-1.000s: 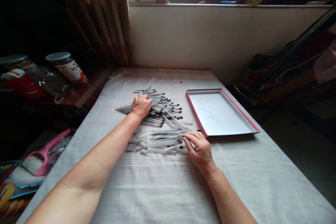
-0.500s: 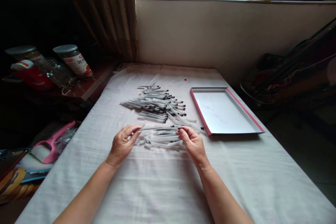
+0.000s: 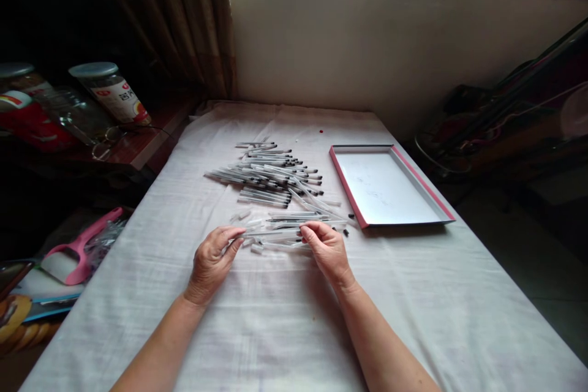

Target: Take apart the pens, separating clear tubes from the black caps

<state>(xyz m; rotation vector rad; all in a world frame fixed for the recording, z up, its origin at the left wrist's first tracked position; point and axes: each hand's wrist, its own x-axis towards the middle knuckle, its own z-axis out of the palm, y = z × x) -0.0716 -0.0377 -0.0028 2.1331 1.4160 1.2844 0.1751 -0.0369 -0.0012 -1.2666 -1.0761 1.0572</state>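
Note:
My left hand [image 3: 210, 262] and my right hand [image 3: 329, 252] are both closed in a pinch, one at each end of a thin, clear pen barrel [image 3: 273, 233]. They hold it level, just above loose clear tubes [image 3: 285, 246] on the cloth. Some short clear pieces [image 3: 241, 216] lie beyond my left fingers. Past my right hand are two small black plugs [image 3: 346, 232]. Farther back spreads a heap of pens [image 3: 266, 174] with clear barrels and black ends, most of them pointing right. My fingertips hide both ends of the held barrel.
On the right of the cloth-covered table [image 3: 257, 331] lies a shallow white box lid [image 3: 390, 187] with pink sides. At the left, jars [image 3: 110, 92] and eyeglasses [image 3: 105, 144] sit on a wooden stand, above a pink-handled peeler-like tool [image 3: 85, 248]. A wall and curtain [image 3: 184, 24] close off the back.
Both hands have come slightly nearer and my right hand has shifted left. A dark-tipped piece now lies on the cloth behind them, and another black plug shows beside my right hand. The view tilts down.

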